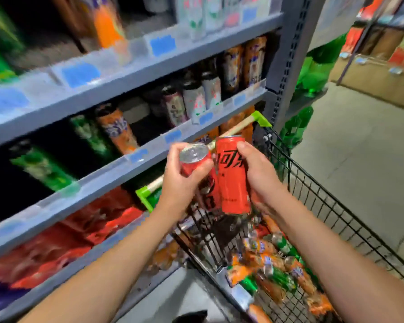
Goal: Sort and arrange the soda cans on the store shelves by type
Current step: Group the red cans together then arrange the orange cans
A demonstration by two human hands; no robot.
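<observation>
My left hand (184,180) grips a red cola can (195,159) tilted with its silver top toward me. Beside it, my right hand (259,173) grips a second red cola can (232,180), upright, black lettering facing me. The two cans touch side by side above the cart. Below them, the black wire shopping cart (324,206) holds several orange and green soda cans (273,264). The grey store shelves (117,169) on the left carry green cans (40,166), orange cans (117,129), pale cans (194,101) and red packs (98,217) lower down.
The cart's green-cornered handle (243,123) lies close against the shelf front. A grey shelf upright (287,57) stands at the right end. Green bottles (317,68) sit beyond it. Open floor (359,145) runs right of the cart, with boxes (378,73) at the far side.
</observation>
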